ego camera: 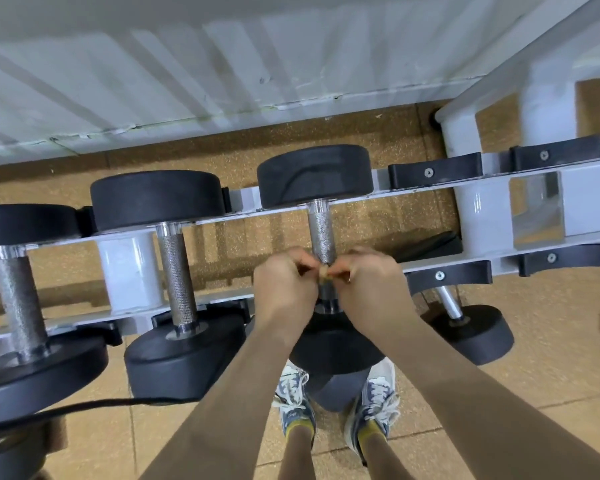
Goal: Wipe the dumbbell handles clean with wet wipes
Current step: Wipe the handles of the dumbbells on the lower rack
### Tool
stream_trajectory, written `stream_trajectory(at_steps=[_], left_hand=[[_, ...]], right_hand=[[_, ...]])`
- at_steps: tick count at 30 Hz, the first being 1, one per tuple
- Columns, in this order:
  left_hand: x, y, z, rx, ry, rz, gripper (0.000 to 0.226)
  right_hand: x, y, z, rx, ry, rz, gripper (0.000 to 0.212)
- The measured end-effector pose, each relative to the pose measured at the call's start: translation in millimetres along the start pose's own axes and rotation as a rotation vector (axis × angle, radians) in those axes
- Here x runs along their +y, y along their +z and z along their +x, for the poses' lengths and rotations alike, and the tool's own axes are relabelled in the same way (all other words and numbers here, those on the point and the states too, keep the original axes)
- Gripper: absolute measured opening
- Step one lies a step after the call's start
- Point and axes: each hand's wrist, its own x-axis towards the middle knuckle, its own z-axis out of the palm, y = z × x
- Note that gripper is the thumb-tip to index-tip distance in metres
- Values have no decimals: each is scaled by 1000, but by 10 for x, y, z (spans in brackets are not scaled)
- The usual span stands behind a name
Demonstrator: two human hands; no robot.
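Head view looks straight down on a grey dumbbell rack standing near a pale ribbed wall. Both forearms reach in from the bottom edge and meet over the middle dumbbell. The left hand and the right hand are curled, knuckles up, with fingertips drawn together, and between them they pinch a small tan piece; it is too small to tell what it is. The hands sit directly above the near end of the knurled handle, which runs away from the person between the two rails; whether they touch the metal cannot be told. That handle's far head rests on the back rail, and its near head lies partly hidden under the wrists. To the left a second dumbbell lies parallel on the rack, and a third dumbbell lies further left at the frame edge. To the right, black saddles are bolted to the rails, and a smaller dumbbell shows on a lower level. Below the arms, two sneakers stand on the tan speckled floor, and a black cable curves in from the left.
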Motion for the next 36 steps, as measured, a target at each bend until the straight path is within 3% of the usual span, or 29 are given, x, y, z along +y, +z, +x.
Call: stream_trajectory(at_steps=[2, 5, 7, 11, 15, 17, 21, 24, 27, 31, 36], left_hand=[[-77, 10, -136, -139, -63, 150, 20], [-68, -33, -124, -219, -1, 285, 14], [-28, -69, -79, -219, 45, 351, 13], [-103, -64, -3, -230, -96, 337, 27], [-72, -15, 21, -315, -107, 337, 15], [-33, -16, -61, -330, -81, 404, 15], [50, -7, -204, -246, -50, 574, 37], [93, 58, -220, -160, -45, 557, 28], [90, 57, -189, -101, -115, 433, 7], [-17, 51, -128, -112, -239, 285, 13], [132, 44, 27, 171, -292, -361, 16]], right_hand=[[-4, -107, -123, -310, 96, -51, 15], [48, -259, -108, -523, 216, 43, 24], [52, -288, -98, -561, 251, 45, 40], [0, -291, -232, -595, 212, -72, 38], [-144, -328, -351, -534, 63, -139, 41], [-119, -386, -380, -499, 94, -101, 41], [106, -407, -346, -494, 221, -58, 35], [198, -260, -287, -587, 275, -4, 41], [180, -93, -201, -434, 391, 206, 29], [160, -87, -146, -258, 433, 308, 6], [-131, -116, 190, 144, 555, 822, 12]])
